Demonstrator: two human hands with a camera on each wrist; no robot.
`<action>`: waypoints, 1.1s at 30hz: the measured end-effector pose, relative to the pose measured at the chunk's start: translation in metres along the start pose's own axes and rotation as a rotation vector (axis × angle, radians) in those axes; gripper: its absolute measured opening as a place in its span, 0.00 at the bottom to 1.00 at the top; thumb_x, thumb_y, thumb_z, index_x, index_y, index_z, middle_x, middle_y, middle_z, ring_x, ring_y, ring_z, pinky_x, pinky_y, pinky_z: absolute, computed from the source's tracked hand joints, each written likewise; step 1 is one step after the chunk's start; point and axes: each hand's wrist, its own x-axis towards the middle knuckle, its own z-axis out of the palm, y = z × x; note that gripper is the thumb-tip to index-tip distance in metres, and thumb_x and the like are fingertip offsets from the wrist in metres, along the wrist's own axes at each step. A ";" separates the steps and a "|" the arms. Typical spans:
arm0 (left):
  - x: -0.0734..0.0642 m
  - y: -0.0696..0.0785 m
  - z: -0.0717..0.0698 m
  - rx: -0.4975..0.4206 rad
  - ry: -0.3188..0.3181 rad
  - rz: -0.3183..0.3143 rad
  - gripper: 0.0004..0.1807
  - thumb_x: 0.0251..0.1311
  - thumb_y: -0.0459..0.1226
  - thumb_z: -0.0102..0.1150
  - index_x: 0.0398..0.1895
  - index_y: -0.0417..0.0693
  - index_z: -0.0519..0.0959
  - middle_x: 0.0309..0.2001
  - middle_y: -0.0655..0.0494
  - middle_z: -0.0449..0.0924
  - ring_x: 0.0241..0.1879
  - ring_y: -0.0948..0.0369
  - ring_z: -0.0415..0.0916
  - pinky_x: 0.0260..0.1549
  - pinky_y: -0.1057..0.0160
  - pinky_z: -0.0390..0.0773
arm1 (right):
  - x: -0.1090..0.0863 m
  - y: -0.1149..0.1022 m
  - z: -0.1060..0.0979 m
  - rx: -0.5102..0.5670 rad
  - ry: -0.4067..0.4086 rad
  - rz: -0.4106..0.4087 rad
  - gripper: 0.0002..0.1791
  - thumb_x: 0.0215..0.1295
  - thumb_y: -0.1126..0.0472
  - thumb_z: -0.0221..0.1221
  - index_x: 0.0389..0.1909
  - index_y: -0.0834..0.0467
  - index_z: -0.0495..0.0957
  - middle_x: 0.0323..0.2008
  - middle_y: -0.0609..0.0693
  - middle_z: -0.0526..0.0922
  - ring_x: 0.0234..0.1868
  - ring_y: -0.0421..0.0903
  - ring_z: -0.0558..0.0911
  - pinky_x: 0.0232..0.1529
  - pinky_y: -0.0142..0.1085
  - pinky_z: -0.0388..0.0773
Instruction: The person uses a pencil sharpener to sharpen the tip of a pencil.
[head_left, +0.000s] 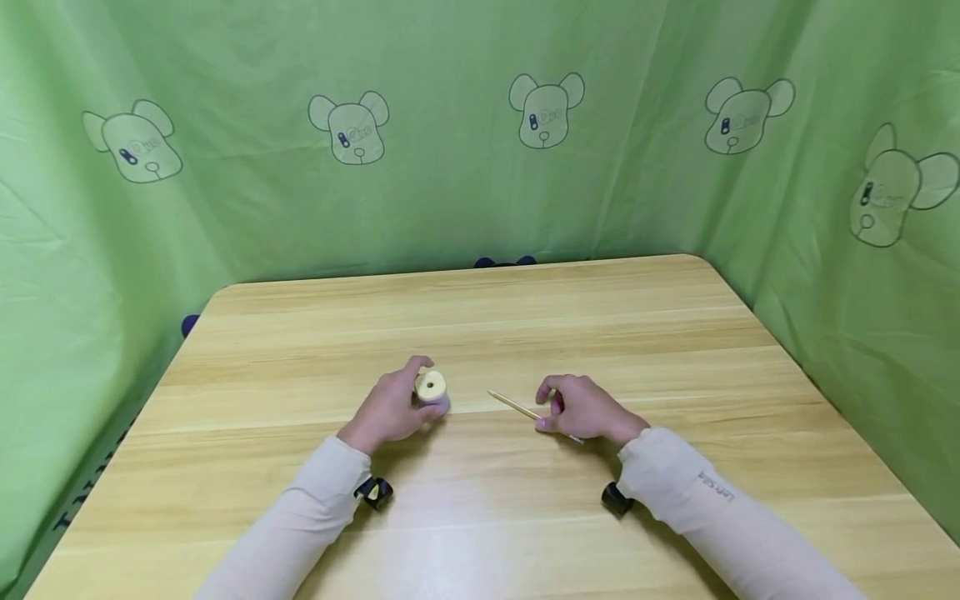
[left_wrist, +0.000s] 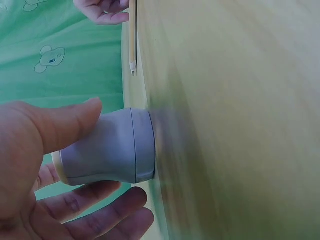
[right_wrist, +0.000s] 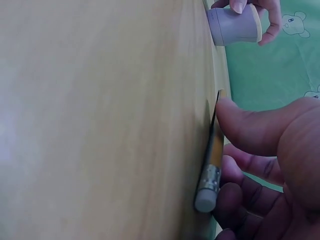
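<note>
A pencil sharpener [head_left: 432, 390], lavender-grey with a cream top and a round hole in it, stands upright on the table. My left hand [head_left: 392, 406] is around it, thumb over the near side and fingers curved about the far side. In the left wrist view the thumb [left_wrist: 75, 122] lies along the sharpener's body [left_wrist: 107, 147]. To the right, a wooden pencil [head_left: 513, 404] lies on the table, its tip toward the sharpener. My right hand [head_left: 585, 407] is over its eraser end, fingers loosely bent. The thumb [right_wrist: 250, 125] is at the pencil shaft [right_wrist: 216, 145]; a firm pinch does not show.
The light wood table [head_left: 480, 533] reaches back to a green curtain [head_left: 450, 208] printed with bear heads, which hangs along the rear and both sides. Black wrist cameras [head_left: 617, 499] sit at both cuffs, close above the tabletop.
</note>
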 end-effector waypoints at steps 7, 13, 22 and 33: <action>0.001 0.002 0.000 0.011 -0.015 -0.008 0.34 0.53 0.40 0.72 0.61 0.46 0.66 0.46 0.43 0.79 0.45 0.51 0.77 0.48 0.52 0.75 | 0.000 0.001 0.001 -0.046 0.013 -0.017 0.12 0.53 0.61 0.71 0.30 0.58 0.77 0.20 0.45 0.73 0.20 0.40 0.70 0.28 0.36 0.70; 0.002 0.001 0.001 0.011 -0.011 -0.002 0.33 0.52 0.39 0.72 0.59 0.47 0.66 0.43 0.44 0.80 0.43 0.52 0.77 0.46 0.53 0.76 | -0.001 -0.001 0.001 -0.072 0.025 -0.039 0.10 0.53 0.62 0.70 0.27 0.57 0.77 0.19 0.44 0.72 0.21 0.40 0.70 0.27 0.35 0.69; 0.003 0.002 0.000 0.003 -0.014 0.003 0.32 0.52 0.38 0.73 0.58 0.46 0.66 0.42 0.44 0.79 0.42 0.53 0.77 0.45 0.53 0.76 | -0.001 -0.004 0.002 -0.074 0.022 -0.047 0.07 0.57 0.65 0.67 0.26 0.58 0.77 0.19 0.44 0.72 0.21 0.40 0.69 0.27 0.34 0.68; 0.004 0.001 0.003 0.006 -0.002 0.019 0.31 0.53 0.39 0.72 0.56 0.45 0.66 0.40 0.46 0.79 0.39 0.54 0.76 0.43 0.53 0.76 | 0.000 -0.002 0.003 -0.083 0.018 -0.020 0.07 0.60 0.64 0.65 0.26 0.57 0.76 0.18 0.45 0.72 0.20 0.40 0.69 0.26 0.34 0.67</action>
